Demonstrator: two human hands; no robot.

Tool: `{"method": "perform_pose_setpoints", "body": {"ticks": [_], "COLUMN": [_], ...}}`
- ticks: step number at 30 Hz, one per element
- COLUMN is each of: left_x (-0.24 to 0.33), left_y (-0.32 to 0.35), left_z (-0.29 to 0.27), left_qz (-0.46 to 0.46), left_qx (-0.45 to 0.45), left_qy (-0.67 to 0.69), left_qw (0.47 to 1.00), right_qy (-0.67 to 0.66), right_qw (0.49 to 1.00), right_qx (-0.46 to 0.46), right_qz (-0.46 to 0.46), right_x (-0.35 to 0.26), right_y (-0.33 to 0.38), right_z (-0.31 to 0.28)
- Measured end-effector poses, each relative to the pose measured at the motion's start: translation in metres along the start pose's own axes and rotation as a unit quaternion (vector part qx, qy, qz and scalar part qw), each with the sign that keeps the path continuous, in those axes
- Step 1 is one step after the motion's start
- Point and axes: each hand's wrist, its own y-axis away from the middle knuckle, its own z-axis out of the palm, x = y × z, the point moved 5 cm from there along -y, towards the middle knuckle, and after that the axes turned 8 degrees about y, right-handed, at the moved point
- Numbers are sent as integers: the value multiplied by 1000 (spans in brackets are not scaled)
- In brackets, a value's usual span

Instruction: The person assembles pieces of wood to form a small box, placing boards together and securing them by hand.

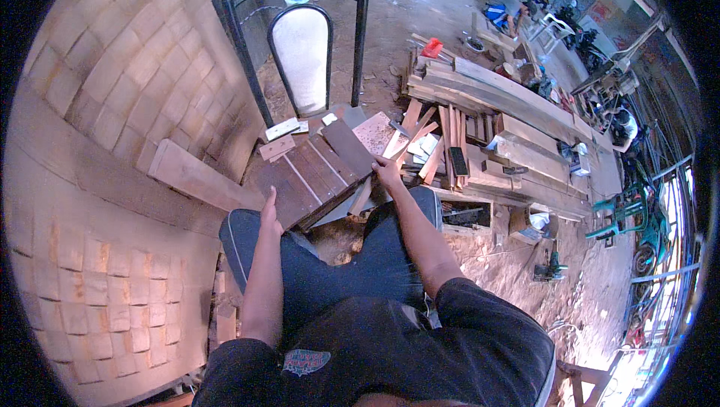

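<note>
Several dark brown wooden boards (pixel 306 173) lie side by side in front of me, with pale lines between some of them. My right hand (pixel 386 173) grips the near right corner of the rightmost board (pixel 346 146), which sits slightly out of line with the others. At the near left edge of the boards, my left hand (pixel 271 216) is held upright with its fingers stretched out; whether it touches the wood I cannot tell. Beyond them are a small wooden block (pixel 277 147) and a white box (pixel 282 129). A black metal chair back (pixel 301 54) with a white panel rises behind.
Woven wooden panels (pixel 112 279) stand close on my left, a plank (pixel 199 178) beside them. Stacked timber (pixel 517 99) and loose wooden strips (pixel 448 137) fill the right, with a dark phone-like object (pixel 458 161) on top. Green chairs (pixel 626 216) stand farther right; a person (pixel 510 13) crouches far off.
</note>
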Motion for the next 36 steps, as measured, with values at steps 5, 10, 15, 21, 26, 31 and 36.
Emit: {"method": "perform_pose_setpoints", "body": {"ticks": [5, 10, 15, 21, 26, 31, 36], "left_x": [7, 43, 60, 64, 62, 61, 62], "left_y": [11, 46, 95, 145, 148, 145, 137], "left_z": [2, 2, -5, -35, -26, -12, -4], "left_qz": [36, 150, 184, 245, 282, 238, 228], "left_qx": [13, 9, 6, 94, 96, 83, 87], "left_qy": [12, -9, 44, 29, -16, -16, -1], "left_qw": [999, 989, 982, 965, 955, 968, 970], "right_qy": [-26, -2, 166, 39, -3, -84, -220], "right_qw": [999, 997, 982, 992, 992, 994, 969], "right_qx": [-9, -43, -76, -122, -86, -76, -53], "right_qz": [-35, -59, -43, 1, -91, -8, -100], "right_x": [-4, -30, -67, -61, -37, -17, -26], "right_y": [0, 5, 21, 23, 14, 19, 25], "right_z": [2, 3, -3, 17, 34, 42, 44]}}
